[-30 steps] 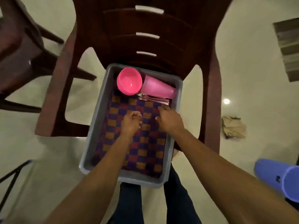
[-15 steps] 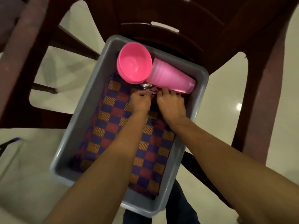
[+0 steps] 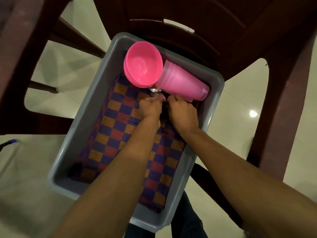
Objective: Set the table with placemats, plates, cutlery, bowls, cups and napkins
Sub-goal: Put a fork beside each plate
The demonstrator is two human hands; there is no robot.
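Both hands stay at cutlery [image 3: 157,95] beside pink cups [image 3: 183,83] in grey bin [image 3: 89,121], unchanged vs 0.5 s ago. L hand [image 3: 151,108] & R hand [image 3: 182,113] fingers curled onto cutlery; actual hold can't be confirmed. Checked placemats [image 3: 118,134] lie flat below the cups.

You've got a grey tub [image 3: 89,134] on a dark brown plastic chair [image 3: 214,28], seat beyond your fingers. Glossy pale tile floor [image 3: 240,117] either side, light glare [image 3: 253,114] to their right.

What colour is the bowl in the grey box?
Bright pink. The bowl shows clearly in the head view, beside the paler pink cups.
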